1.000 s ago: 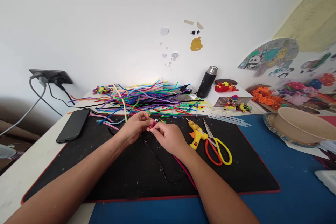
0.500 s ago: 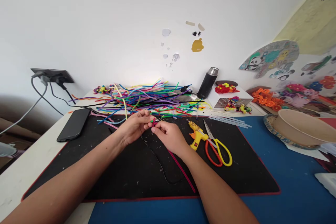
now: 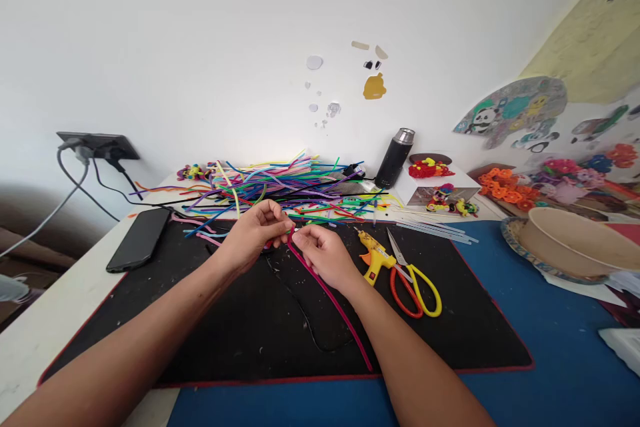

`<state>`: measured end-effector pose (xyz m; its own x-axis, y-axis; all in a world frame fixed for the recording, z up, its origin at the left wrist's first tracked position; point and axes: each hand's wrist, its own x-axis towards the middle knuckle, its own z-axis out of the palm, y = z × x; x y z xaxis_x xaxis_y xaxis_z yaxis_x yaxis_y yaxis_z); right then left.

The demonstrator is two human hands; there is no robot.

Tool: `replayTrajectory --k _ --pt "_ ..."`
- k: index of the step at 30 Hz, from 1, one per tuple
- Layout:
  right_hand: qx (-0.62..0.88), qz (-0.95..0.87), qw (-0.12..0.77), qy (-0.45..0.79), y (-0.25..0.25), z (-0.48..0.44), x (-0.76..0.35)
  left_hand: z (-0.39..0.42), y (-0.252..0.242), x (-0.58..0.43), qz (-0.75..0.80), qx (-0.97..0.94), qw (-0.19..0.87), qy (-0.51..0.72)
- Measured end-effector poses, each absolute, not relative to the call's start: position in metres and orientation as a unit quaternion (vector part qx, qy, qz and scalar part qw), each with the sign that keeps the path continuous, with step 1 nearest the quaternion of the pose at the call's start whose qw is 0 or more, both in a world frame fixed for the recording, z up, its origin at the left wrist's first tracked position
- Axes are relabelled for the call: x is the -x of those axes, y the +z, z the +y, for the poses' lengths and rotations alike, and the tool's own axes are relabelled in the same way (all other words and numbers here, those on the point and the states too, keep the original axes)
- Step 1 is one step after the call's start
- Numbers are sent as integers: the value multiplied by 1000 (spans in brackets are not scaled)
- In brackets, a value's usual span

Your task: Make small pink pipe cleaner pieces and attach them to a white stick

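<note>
"Our grip?"
"Our left hand (image 3: 256, 235) pinches the magenta stem (image 3: 345, 315); whether our right hand (image 3: 326, 257), beside it, grips too, we can't tell."
"Risk?"
"Below our hands, its tail could catch the black cord (image 3: 312, 339), tugging loose."

Over the black mat (image 3: 240, 340), the two hands (image 3: 255, 233) (image 3: 324, 255) hide the upper end of the magenta stem (image 3: 340, 307); a reddish bit (image 3: 269, 244) below the left one is too small to tell. Right of the mat, the beige bowl (image 3: 565, 240) and a white object (image 3: 621, 345) run off the picture's edge; left of it, a pale object (image 3: 13, 289) does too.
</note>
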<state>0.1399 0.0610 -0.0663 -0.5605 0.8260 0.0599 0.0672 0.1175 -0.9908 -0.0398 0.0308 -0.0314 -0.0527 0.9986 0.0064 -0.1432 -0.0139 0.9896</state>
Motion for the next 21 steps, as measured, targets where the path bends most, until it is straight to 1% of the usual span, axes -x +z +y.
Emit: replayTrajectory --k 5,15,21 --pt "332 -641 331 608 -62 62 -140 26 -29 31 472 -484 496 545" --pt "321 -618 343 631 -61 62 -140 25 -31 29 453 -441 540 556" --pt "308 -613 354 635 -61 63 -141 25 -28 29 449 -445 533 562"
